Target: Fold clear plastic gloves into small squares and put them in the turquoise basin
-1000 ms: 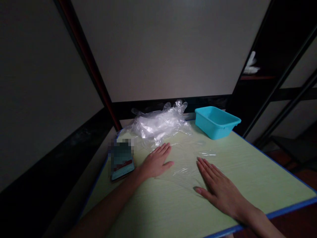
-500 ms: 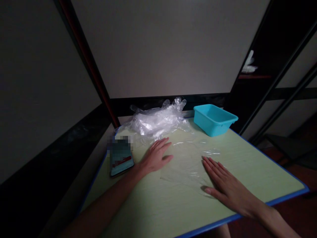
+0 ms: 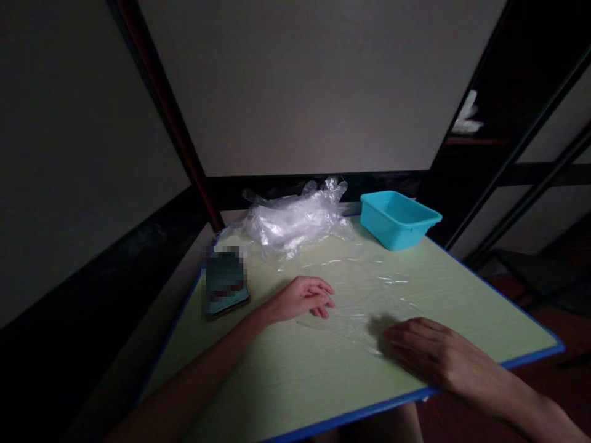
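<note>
A clear thin plastic glove (image 3: pixel 355 295) lies spread flat on the pale green table (image 3: pixel 258 381). At its left edge is my left hand (image 3: pixel 309 297), fingers curled loosely and a little apart, nothing seen in them. My right hand (image 3: pixel 422 351) hovers over the glove's lower right edge, back up and fingers bent; the fingertips are partly hidden, and whether they hold anything cannot be made out. A crumpled pile of clear plastic gloves (image 3: pixel 295 221) rests at the back of the table.
A turquoise plastic basket (image 3: pixel 399 221) stands at the back right. On the left lies a phone (image 3: pixel 227 286), its screen blurred out. A pale wall panel (image 3: pixel 314 92) rises behind the table, and a white object (image 3: pixel 467 117) sits on a dark shelf at the right.
Both hands were flat with fingers stretched out. My left hand has curled and shifted slightly right and down; my right hand has lifted, bent its fingers and moved down.
</note>
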### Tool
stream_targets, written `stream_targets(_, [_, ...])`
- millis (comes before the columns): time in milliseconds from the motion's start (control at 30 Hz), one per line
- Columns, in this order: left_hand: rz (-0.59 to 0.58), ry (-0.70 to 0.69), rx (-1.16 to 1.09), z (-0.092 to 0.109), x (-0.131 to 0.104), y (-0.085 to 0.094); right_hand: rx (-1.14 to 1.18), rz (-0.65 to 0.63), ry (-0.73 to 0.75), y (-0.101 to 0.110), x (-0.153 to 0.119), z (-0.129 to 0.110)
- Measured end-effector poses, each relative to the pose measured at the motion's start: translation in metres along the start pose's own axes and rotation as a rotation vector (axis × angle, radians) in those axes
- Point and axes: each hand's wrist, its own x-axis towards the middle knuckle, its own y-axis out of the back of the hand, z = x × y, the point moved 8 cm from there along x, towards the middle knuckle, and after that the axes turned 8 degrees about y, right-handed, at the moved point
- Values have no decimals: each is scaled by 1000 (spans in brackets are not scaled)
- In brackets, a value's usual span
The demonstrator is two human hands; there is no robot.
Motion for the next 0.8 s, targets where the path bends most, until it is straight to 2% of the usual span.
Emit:
stream_targets(67, [-83,75,-42,-5,-6,-3,24,41,28,3,3,-4])
stream_targets(167, [-126,149,-21,-9,-15,-1,124,73,17,7,2,-2])
stream_targets(233, [-114,167,24,-9,-18,4,228,97,-56,9,2,8])
stream_targets(400, [-31,165,167,-8,-19,17,523,193,-346,8,7,49])
stream_targets(600, [16,139,190,-12,-16,23,795,306,-477,-11,26,85])
stream_targets(800, [49,119,267,-9,-16,23,703,428,-602,-29,22,108])
